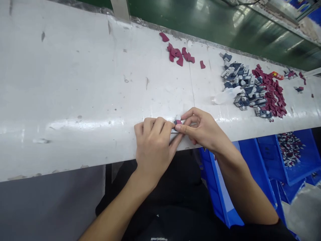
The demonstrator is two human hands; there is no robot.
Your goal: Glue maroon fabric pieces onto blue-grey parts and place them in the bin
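Near the front edge of the white table, my left hand [155, 140] and my right hand [199, 127] meet at a small plastic part [178, 122], maroon and dark grey with a pale bit on top. Thumb and fingers of my right hand pinch it from the right. My left hand's fingers are closed against its left side, hiding some of it. To the right lies a pile of dark blue and light grey parts [244, 83], with a heap of maroon pieces [273, 92] beside it. Several loose maroon pieces [177, 53] lie farther back.
A translucent white piece [227, 95] rests by the pile's left side. A small red and yellow item [277, 75] sits behind the maroon heap. Below the table at right stand blue bins [272, 157], one holding many small parts [289, 147]. A green surface [200, 20] runs along the back.
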